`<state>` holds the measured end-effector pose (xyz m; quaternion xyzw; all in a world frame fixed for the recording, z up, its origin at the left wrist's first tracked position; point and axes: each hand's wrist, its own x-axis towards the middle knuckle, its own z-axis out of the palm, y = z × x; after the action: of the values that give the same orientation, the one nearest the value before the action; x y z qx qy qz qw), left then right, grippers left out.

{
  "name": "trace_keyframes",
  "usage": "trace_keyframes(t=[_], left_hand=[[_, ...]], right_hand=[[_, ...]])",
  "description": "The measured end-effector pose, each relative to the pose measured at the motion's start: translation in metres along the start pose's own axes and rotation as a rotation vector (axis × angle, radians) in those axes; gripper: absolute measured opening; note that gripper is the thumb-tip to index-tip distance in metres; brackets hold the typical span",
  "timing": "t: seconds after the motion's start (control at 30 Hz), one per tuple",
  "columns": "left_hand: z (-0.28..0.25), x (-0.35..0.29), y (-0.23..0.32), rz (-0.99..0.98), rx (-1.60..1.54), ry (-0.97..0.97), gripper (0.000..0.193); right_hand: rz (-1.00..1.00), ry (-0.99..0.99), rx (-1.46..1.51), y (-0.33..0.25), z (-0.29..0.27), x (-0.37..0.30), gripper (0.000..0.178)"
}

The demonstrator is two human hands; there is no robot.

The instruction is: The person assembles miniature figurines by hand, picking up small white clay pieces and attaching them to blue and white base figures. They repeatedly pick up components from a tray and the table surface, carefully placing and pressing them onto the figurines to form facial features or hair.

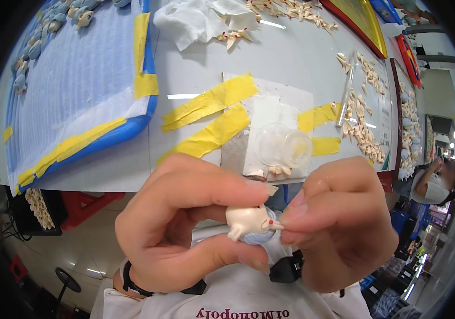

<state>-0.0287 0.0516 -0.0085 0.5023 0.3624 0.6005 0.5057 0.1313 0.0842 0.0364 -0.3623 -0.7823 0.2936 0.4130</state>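
Observation:
Between the thumb and fingers of my left hand [166,212] is a small figurine [246,220] with a smooth cream body and a light blue ribbed part. My right hand [344,218] pinches a tiny cream piece [277,225] at the figurine's right side. A red dot shows where the two meet; I cannot tell whether the piece is fixed on. Just beyond my hands, a clear round plastic container [286,144] rests on a white board [265,111], with a few cream pieces [280,170] beside it.
Yellow tape [211,101] crosses the board's edges. At left lies a blue tray [78,95] lined with soft sheeting, with blue figurines at its far end. Many red-tipped cream pieces [363,133] lie at right, near a clear bar [346,93]. A white cloth [190,21] lies far off.

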Motion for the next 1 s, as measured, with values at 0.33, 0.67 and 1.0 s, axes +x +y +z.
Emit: trace_keyframes(t=[0.33,0.67,1.0], left_hand=[[0.004,0.000,0.008,0.047,0.185,0.007,0.037],[0.005,0.000,-0.008,-0.072,-0.023,0.043,0.036],[0.008,0.006,-0.004,-0.055,-0.118,0.104,0.029]], right_hand=[[-0.161,-0.280,-0.263,-0.004,-0.026,0.017,0.024],[0.377,-0.187,-0.598,0.077,-0.143,0.019,0.023],[0.355,-0.239,-0.627,0.103,-0.142,0.042,0.015]])
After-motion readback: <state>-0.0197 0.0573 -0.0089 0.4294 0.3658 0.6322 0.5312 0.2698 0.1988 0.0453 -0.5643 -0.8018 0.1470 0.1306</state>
